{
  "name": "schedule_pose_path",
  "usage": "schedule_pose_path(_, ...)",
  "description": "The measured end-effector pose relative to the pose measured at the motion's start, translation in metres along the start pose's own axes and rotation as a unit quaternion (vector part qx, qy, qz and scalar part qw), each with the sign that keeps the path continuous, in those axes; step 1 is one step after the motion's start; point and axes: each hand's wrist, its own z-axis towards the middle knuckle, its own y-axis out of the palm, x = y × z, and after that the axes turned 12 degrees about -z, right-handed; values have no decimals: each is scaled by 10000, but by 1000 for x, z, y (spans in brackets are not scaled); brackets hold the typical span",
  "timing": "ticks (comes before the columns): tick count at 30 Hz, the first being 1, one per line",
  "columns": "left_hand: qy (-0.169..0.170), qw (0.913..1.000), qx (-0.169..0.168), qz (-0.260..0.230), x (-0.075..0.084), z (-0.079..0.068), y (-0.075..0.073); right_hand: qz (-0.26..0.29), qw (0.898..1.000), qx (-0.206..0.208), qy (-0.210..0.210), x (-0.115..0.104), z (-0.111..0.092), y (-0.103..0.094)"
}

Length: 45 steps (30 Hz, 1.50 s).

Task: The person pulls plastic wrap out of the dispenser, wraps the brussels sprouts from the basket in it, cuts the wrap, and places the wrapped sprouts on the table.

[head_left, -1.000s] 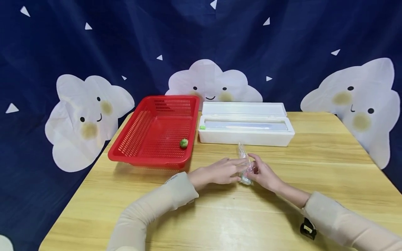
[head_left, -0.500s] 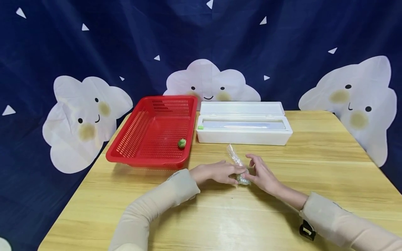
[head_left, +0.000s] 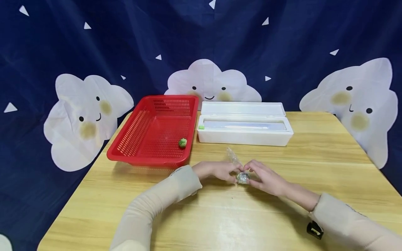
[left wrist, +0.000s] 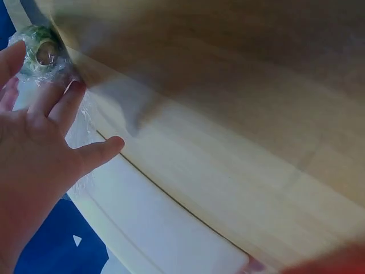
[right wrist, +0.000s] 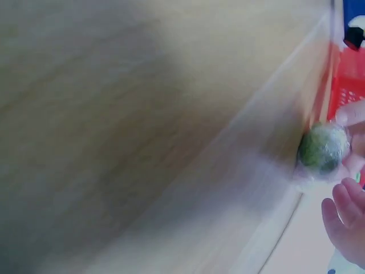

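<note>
A Brussels sprout (head_left: 243,177) in crinkled clear plastic wrap rests on the table between the two hands. A loose tail of the wrap (head_left: 232,155) points back toward the white box. My left hand (head_left: 223,170) holds the wrapped sprout from the left, its bent fingers at the gathered film. From the other side my right hand (head_left: 267,178) holds it with thumb and index finger. The left wrist view shows the sprout's pale stem end (left wrist: 45,52) through the film. In the right wrist view fingers (right wrist: 352,113) touch the green sprout (right wrist: 322,149).
A red slotted basket (head_left: 150,160) stands at the back left, with another Brussels sprout (head_left: 182,142) inside. To its right is a long white box (head_left: 245,136), lid raised, with a green tab (head_left: 201,127). A dark blue cloud-patterned curtain (head_left: 201,31) hangs behind the wooden table (head_left: 220,223).
My right thumb and index finger have closed in on the sprout from the right. My left fingers have drawn back slightly and bent. The wrap's tail has tipped to the left.
</note>
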Motion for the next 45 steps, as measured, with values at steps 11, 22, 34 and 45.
schedule_pose_path(11,54,10000,19,50,1,6,-3,-887,9950,25,-451,2,-2,13)
schedule_pose_path(22,519,9981,19,-340,2,12,-9,-621,9953,-278,-685,4,5,8)
schedule_pose_path(34,717,9968,-203,-282,9,12,-7,680,9942,-798,-223,5,8,5)
schedule_pose_path(45,679,9933,618,-702,5,12,-5,925,9916,-901,-34,12,9,7)
